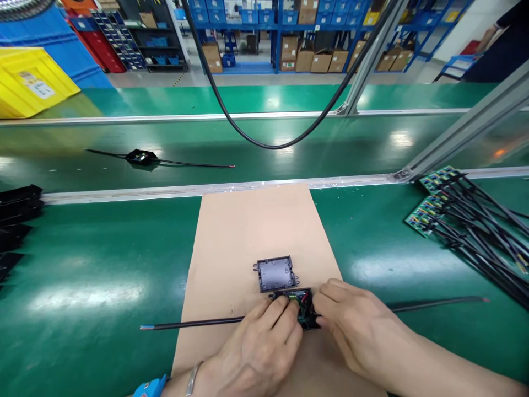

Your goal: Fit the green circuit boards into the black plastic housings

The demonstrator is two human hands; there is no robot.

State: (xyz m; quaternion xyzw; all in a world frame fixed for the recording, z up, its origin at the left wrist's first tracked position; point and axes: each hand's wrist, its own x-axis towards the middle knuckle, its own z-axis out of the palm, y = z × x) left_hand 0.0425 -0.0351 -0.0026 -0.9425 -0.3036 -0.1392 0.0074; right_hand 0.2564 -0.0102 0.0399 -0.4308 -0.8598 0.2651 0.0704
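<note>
A black plastic case (pixel 311 324) with a green circuit board (pixel 305 300) and a red wire inside lies on a cardboard sheet. My left hand (pixel 266 342) is closed over the left part of this case, fingertips pressing on the board. At the case's right end, the fingers of my right hand (pixel 355 322) pinch around the black cable where it enters; the exact grip is partly hidden. One cable end (pixel 198 322) runs out left to bare wires, and another (pixel 438 304) emerges right from behind my right hand. Just beyond the case lies a matching black cover (pixel 275 274), inner side up.
The cardboard (pixel 256 226) rests on a green bench. Several circuit boards with cables (pixel 430 215) are piled right, black parts (pixel 16 220) left. A cabled black unit (pixel 141 157) lies past the metal rail (pixel 264 184). A black cable loop (pixel 270 146) hangs ahead, beside a slanted metal post (pixel 463 127).
</note>
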